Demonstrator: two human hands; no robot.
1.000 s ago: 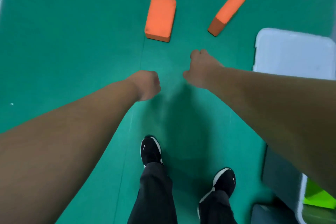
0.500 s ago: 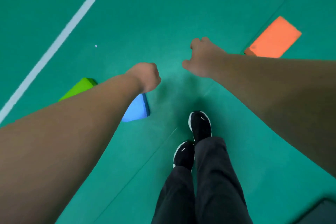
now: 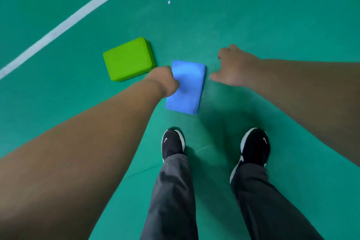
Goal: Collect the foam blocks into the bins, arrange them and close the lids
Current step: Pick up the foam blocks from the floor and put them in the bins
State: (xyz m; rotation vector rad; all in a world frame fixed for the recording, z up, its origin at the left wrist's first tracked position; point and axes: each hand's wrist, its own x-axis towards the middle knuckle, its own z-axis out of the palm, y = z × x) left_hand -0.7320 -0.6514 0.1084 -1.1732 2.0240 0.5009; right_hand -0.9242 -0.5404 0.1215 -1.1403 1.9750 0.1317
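A blue foam block (image 3: 188,91) lies flat on the green floor just ahead of my feet. A green foam block (image 3: 127,59) lies flat to its left, a small gap apart. My left hand (image 3: 162,80) is curled into a fist over the blue block's left edge; its fingers are hidden and I cannot tell whether it touches the block. My right hand (image 3: 231,66) hovers just right of the blue block's far corner, thumb out, fingers loosely bent, holding nothing. No bin is in view.
A white painted line (image 3: 78,13) runs diagonally across the floor at the upper left. My two black shoes (image 3: 172,142) (image 3: 255,145) stand apart just behind the blue block. A small pale speck (image 3: 169,2) lies on the floor farther ahead.
The view has turned left, away from the orange blocks and the white bin. The blue and green blocks have come into full view, and both hands have reached down to the blue block.
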